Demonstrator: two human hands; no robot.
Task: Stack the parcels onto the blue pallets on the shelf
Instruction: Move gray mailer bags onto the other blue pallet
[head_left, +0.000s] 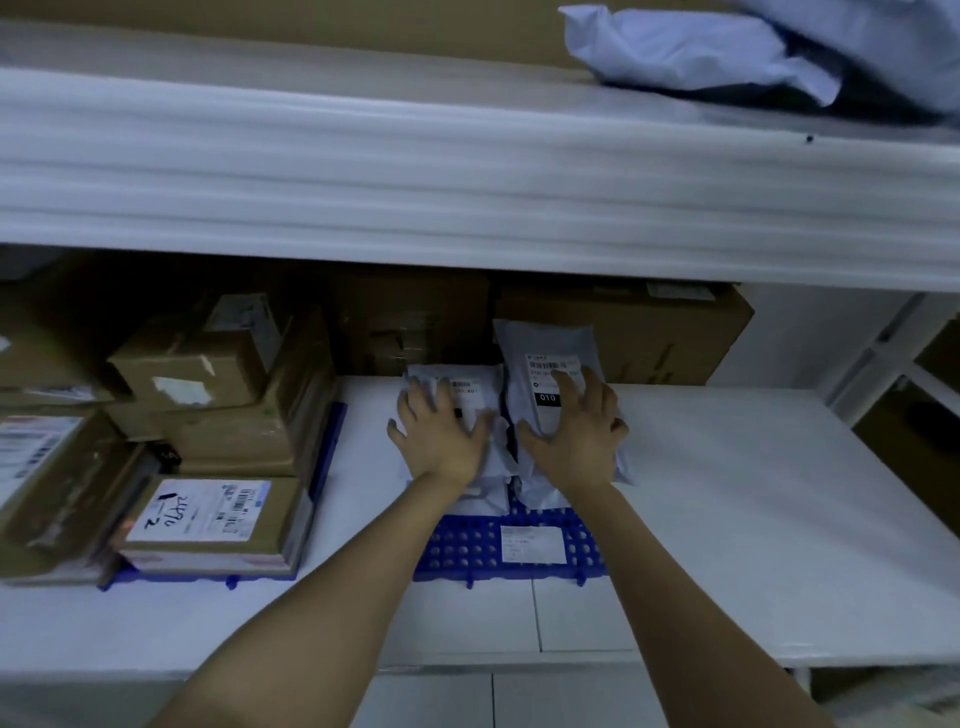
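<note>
Head view: the left hand (441, 434) lies fingers spread on a flat grey plastic mailer parcel (470, 387). The right hand (576, 434) is also spread, fingertips pressing the front of a second grey plastic mailer with a barcode label (545, 353). Neither hand pinches or wraps anything; both push with straight fingers.

Both mailers sit on the far half of the perforated blue plastic pallet (467, 548). The labelled one rises towards the rear; whether it touches the large brown cardboard box (654, 332) behind the pallet I cannot tell.

These bags look light, soft and slick, with crumpled loose edges, so they will likely slide and sag rather than stand. Taking each by its padded middle or across both long sides should hold better than pulling a floppy corner. A flat palm suits squaring them up.

The near half of the pallet is bare apart from a white paper label (532, 543). It rests on a smooth white shelf (753, 493). Left of the pallet, brown cardboard boxes (208, 374) are piled on a second blue pallet (327, 452). Above the pallet a thick white upper shelf (467, 171) carries a pale crumpled plastic bag (701, 52). The light is dim.
</note>
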